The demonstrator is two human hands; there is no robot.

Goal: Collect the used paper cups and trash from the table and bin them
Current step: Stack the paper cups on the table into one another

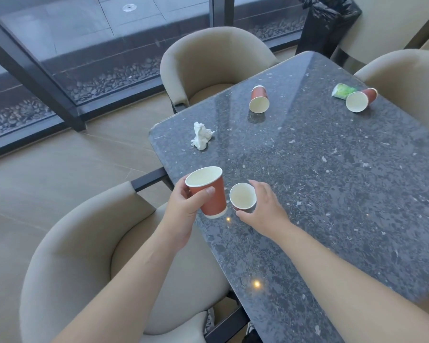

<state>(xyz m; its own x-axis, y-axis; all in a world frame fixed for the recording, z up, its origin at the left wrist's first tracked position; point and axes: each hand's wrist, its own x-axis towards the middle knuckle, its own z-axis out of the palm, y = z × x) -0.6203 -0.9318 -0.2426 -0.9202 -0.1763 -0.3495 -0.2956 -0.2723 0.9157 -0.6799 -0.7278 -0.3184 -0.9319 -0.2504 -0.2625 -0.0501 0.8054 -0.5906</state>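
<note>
My left hand (183, 206) holds a red paper cup (209, 194) upright just above the near left edge of the dark stone table (332, 194). Beside it a second red cup (243, 197) stands on the table, and my right hand (265, 209) wraps around it with thumb and fingers on its sides. Farther away a third red cup (258, 99) lies tipped over, and another red cup (360, 99) lies on its side at the far right next to a green wrapper (342, 91). A crumpled white tissue (201, 136) lies near the table's left edge.
Beige armchairs surround the table: one near left (72, 256), one at the far side (208, 60), one at the right (406, 70). A black bin with a black liner (325, 23) stands on the floor beyond the table's far corner. Glass windows run along the left.
</note>
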